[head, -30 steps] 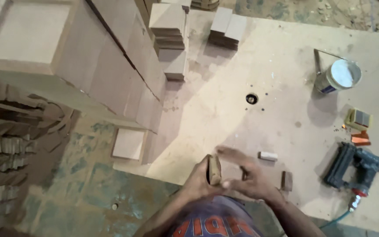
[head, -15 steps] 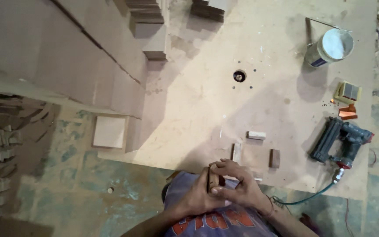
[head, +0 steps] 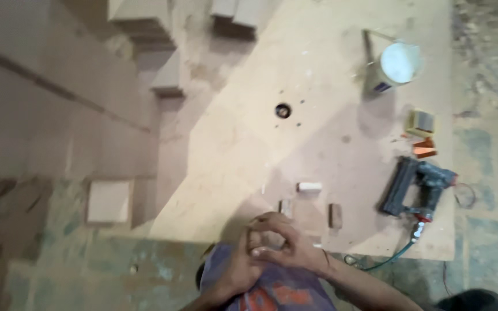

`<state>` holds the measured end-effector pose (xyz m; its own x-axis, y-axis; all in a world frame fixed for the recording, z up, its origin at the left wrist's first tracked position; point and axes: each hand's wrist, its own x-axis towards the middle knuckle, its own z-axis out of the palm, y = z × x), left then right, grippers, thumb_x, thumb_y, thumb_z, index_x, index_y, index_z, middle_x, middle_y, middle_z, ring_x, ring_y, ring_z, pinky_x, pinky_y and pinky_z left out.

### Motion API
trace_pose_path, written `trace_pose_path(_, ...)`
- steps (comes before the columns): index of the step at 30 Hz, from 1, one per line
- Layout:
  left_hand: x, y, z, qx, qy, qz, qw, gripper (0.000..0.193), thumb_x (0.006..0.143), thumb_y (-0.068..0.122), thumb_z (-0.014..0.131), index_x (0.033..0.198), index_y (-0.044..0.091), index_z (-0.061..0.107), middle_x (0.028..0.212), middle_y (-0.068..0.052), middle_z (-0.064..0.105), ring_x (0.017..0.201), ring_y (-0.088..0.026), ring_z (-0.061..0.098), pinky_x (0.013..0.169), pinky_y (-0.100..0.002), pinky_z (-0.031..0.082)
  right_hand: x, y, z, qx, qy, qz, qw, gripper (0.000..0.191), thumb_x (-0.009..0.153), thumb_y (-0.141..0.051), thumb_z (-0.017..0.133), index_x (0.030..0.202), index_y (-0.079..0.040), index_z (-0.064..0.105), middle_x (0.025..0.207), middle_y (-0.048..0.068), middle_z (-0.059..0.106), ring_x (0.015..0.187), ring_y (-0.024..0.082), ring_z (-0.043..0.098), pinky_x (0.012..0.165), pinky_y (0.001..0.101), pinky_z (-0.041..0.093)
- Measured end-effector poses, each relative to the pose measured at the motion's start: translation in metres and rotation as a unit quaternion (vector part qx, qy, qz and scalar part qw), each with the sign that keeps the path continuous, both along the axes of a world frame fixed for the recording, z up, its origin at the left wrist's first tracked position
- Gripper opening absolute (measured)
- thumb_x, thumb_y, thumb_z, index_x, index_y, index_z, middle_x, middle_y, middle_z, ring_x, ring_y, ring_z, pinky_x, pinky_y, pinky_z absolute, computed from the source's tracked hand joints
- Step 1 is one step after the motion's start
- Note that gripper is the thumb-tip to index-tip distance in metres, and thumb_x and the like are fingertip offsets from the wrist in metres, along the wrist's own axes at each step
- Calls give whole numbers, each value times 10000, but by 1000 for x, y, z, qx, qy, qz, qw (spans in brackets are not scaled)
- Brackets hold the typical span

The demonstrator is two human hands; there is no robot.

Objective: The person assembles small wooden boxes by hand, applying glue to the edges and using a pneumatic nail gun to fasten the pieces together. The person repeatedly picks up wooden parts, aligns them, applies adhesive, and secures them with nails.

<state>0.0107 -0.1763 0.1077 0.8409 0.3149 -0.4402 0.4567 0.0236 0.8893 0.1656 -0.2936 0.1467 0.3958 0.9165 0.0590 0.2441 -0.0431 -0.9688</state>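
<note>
My left hand (head: 236, 266) and my right hand (head: 288, 242) are pressed together at the near edge of the plywood board (head: 249, 150), just above my lap. Their fingers close around a small wooden piece (head: 272, 238) that is almost hidden between them. Just beyond my hands on the board lie a short wooden block (head: 286, 207), a second brown block (head: 335, 215) and a small white block (head: 309, 186). The view is blurred.
A dark nail gun (head: 416, 187) with a hose lies at the right. Behind it are an orange item (head: 425, 151), a small yellow box (head: 421, 122) and a white tub (head: 396, 64). Stacked wood blocks (head: 145, 26) stand at the back left. A square panel (head: 109, 201) lies on the floor.
My hands have drawn closer together and nearer my body, closing over the wooden piece. The view has shifted so the board and tools sit lower and closer.
</note>
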Motion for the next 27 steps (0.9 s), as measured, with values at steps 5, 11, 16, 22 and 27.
trace_pose_path(5, 12, 37, -19, -162, -122, 172, 964, 758, 674, -67, 684, 1386, 76, 465, 1107, -74, 595, 968, -167, 601, 814, -312, 539, 136, 42, -50, -11, 0, -131, 991, 651, 853, -82, 724, 1460, -39, 494, 1383, 158, 616, 1261, 275, 557, 1073, 442, 465)
trace_pose_path(11, 18, 89, -90, -324, -175, 395, 841, 301, 992, 303, 578, 1167, 62, 530, 926, -137, 574, 792, -245, 580, 695, -366, 522, 368, 105, -61, 55, 47, -474, 878, 659, 1009, -241, 809, 1478, 72, 468, 1391, 281, 538, 1263, 303, 528, 1092, 404, 437)
trace_pose_path(16, 36, 104, -136, -312, 5, 407, 858, 359, 978, 410, 530, 1106, 75, 547, 855, -132, 566, 722, -255, 561, 628, -384, 508, 440, 117, -57, 27, -26, -597, 802, 915, 846, -333, 831, 1560, 2, 369, 1556, 189, 480, 1448, 316, 427, 1209, 401, 326)
trace_pose_path(22, 85, 104, -137, -258, 133, 398, 871, 371, 987, 424, 516, 1063, 63, 546, 817, -137, 552, 682, -264, 540, 588, -394, 489, 493, 128, -65, 140, 10, -706, 694, 707, 1023, -283, 778, 1534, 51, 423, 1563, 193, 479, 1429, 294, 466, 1195, 391, 356)
trace_pose_path(27, 87, 89, -141, -250, 158, 383, 875, 388, 994, 436, 505, 1027, 52, 545, 786, -140, 540, 648, -271, 522, 554, -403, 473, 443, 112, -66, 160, -8, -604, 780, 311, 1053, -218, 714, 1208, 48, 670, 1076, 149, 710, 963, 230, 614, 875, 367, 522)
